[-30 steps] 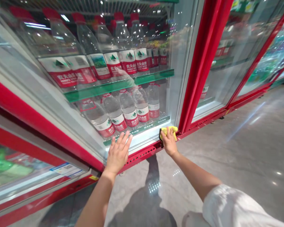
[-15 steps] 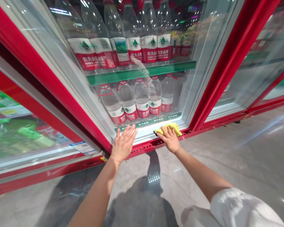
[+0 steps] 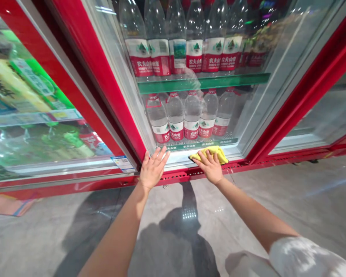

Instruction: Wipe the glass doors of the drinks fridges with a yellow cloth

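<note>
Fingers spread, my left hand (image 3: pixel 153 168) rests against the lower left part of the glass door (image 3: pixel 248 111), holding nothing. My right hand (image 3: pixel 211 167) presses a yellow cloth (image 3: pixel 219 154) flat on the bottom of the same door, its fingers apart over the cloth. Behind the glass stand two rows of water bottles with red and white labels, one row on a green-edged shelf (image 3: pixel 204 82) and a lower row (image 3: pixel 191 115) under it.
Red door frames (image 3: pixel 100 69) rise on both sides. At the left, another cooler holds green and yellow packages (image 3: pixel 31 73). Grey floor (image 3: pixel 167 215) with shadows lies below, and a pinkish flat item (image 3: pixel 10 204) is at the far left.
The view has turned left, so the bottles and door frames appear farther right and more of the left cooler shows. Both hands remain low on the door, the right still on the cloth.
</note>
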Demonstrator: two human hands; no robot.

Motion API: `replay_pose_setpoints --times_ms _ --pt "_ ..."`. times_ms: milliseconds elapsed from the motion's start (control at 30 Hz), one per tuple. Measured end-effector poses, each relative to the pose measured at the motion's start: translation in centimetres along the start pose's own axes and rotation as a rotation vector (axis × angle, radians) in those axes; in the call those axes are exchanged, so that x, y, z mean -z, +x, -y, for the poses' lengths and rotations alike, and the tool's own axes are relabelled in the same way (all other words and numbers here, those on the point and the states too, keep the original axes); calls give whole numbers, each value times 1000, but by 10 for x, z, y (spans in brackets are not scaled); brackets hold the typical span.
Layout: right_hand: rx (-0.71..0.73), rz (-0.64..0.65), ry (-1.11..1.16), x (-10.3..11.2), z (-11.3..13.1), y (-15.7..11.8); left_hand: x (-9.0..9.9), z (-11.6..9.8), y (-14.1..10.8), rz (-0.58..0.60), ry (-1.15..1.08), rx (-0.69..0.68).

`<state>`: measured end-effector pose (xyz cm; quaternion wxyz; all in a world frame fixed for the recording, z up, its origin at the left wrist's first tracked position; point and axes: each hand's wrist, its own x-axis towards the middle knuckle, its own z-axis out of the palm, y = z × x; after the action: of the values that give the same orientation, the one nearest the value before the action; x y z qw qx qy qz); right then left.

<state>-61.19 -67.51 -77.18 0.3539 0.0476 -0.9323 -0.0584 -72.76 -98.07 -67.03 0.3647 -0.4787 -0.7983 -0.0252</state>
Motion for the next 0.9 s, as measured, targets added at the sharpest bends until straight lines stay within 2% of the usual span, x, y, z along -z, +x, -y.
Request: replay_pose_setpoints --times_ms 67,133,200,267,367,467,533,600,667,733,833,900 --pt "51 -11 19 -2 19 15 1 2 -3 -10 -3 7" --pt "154 5 42 -4 30 18 2 3 -6 -21 -8 13" --pt "252 23 58 -4 27 8 4 4 -10 -20 -13 20" --pt "290 27 66 -3 17 -4 7 6 -13 -13 -19 31" --pt "206 -7 57 1 12 -1 12 11 -18 -24 -14 57" --pt "130 -56 29 5 39 29 14 14 -19 -39 -7 66" --pt "172 -66 21 5 62 48 14 14 -18 -32 -14 65" --pt "256 -34 36 3 76 53 15 13 -18 -7 -26 64" --pt "336 10 64 1 74 43 18 12 -19 21 -37 73" --pt "376 31 87 2 61 28 21 13 -20 37 -40 85" --pt "319 17 81 8 48 22 25 17 -24 42 -39 96" --pt "244 -20 69 12 56 35 26 19 -26 35 -41 98"
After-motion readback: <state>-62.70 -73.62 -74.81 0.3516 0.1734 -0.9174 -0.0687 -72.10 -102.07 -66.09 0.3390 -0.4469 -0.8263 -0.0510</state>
